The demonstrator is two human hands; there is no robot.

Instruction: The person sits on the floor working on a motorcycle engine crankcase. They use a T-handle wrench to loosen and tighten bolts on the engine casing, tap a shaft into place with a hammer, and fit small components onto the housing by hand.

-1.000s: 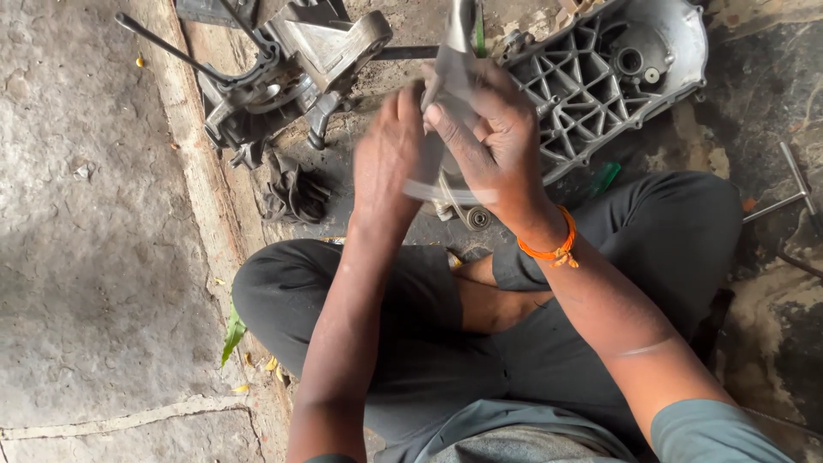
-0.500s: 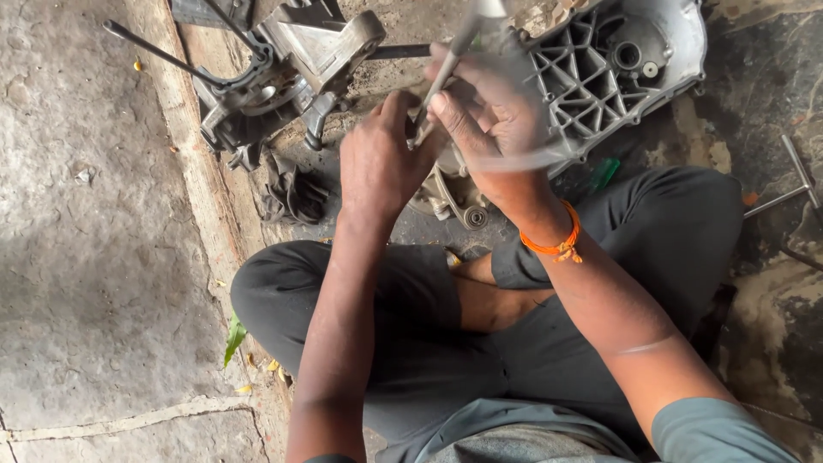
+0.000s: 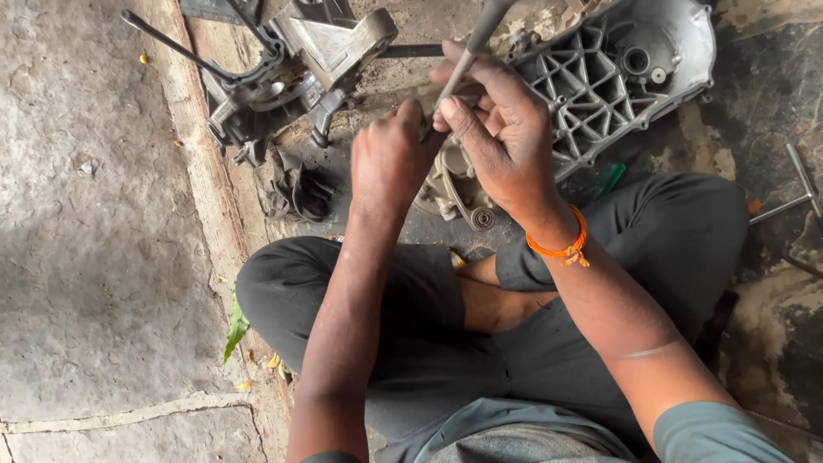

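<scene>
Upper centre of frame: right hand (image 3: 501, 129) pinching a thin rod (image 3: 470, 53), left hand (image 3: 390, 154) fisted at its lower end. Could slip, jabbing fingers or dropping onto the casing (image 3: 630, 81).

This was a rough repair workshop for engines, with the work done on the ground. A ribbed metal engine cover (image 3: 626, 94) lay at the upper right of the frame, and a greasy engine part (image 3: 291, 77) with a long rod sat at the upper left. A dirty rag (image 3: 296, 190) lay below it. The concrete floor (image 3: 94, 257) was stained and cracked, and a T-shaped wrench (image 3: 793, 193) rested at the right edge.
</scene>
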